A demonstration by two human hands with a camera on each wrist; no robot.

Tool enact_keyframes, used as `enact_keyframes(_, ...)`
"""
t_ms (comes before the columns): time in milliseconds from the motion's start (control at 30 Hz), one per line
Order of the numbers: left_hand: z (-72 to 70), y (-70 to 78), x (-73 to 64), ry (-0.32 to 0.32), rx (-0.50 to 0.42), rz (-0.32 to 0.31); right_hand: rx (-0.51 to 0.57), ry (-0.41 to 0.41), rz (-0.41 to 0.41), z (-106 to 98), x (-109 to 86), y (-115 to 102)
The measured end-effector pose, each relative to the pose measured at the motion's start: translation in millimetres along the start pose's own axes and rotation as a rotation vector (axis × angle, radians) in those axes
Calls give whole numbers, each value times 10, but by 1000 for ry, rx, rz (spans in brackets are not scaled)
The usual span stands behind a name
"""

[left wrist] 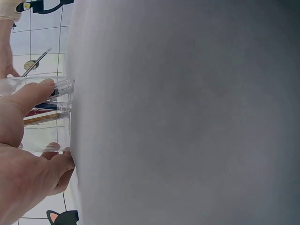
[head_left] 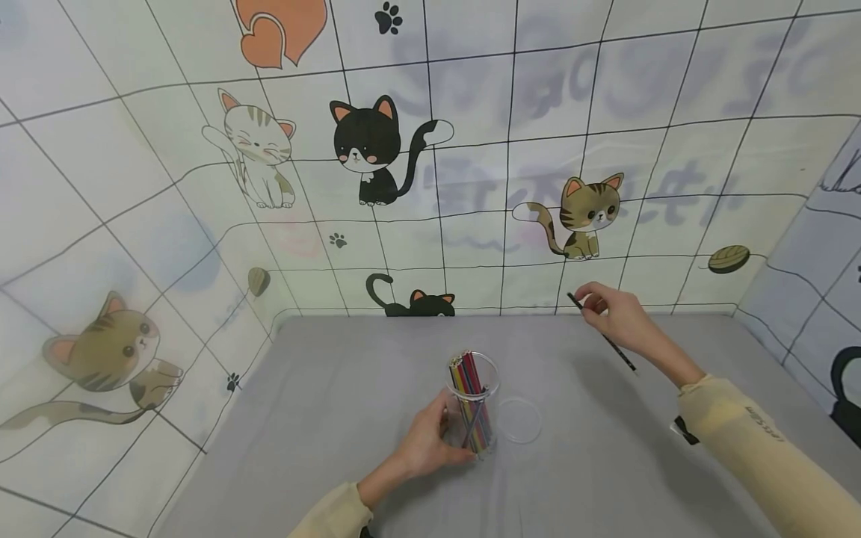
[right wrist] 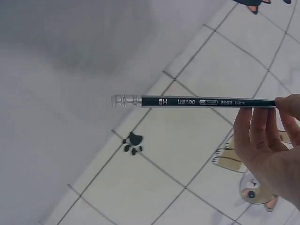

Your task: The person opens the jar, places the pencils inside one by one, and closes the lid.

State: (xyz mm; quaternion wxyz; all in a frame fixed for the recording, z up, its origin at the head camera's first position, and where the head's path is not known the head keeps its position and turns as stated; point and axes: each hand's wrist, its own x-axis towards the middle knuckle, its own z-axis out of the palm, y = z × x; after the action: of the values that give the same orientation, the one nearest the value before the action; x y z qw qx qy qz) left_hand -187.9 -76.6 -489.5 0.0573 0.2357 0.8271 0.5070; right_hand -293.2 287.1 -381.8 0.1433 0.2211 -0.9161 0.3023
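On the grey table a clear plastic cup (head_left: 489,366) stands upright, packed with several colored pencils (head_left: 466,372). My left hand (head_left: 427,442) grips this cup low on its side, thumb and fingers around the wall; the left wrist view shows the left hand (left wrist: 28,154) close to the tabletop. Over the table's far right part, my right hand (head_left: 613,317) pinches a dark pencil (head_left: 615,347) by one end. In the right wrist view the pencil (right wrist: 187,101) carries "HB" lettering and a metal-banded eraser end, pointing away from the fingertips of the right hand (right wrist: 272,140).
A round clear lid (head_left: 520,421) lies flat just right of the cup. Near the right sleeve is a small black object (head_left: 684,430), partly covered. A black curved item (head_left: 846,388) shows at the right edge. Cat-printed cloth walls (head_left: 471,187) surround the table (head_left: 323,418).
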Motion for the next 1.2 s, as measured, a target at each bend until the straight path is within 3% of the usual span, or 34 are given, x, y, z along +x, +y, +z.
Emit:
enact_keyframes(333,8,-16,-2,7,10,-1,7,94,-121,-48,92,-331)
enact_keyframes(567,7,-15,0,13,17,29,33,102,-131,-71,111,-449)
enact_keyframes(1200,8,5,-11,7,2,15,203,119,-180,-133,111,-934)
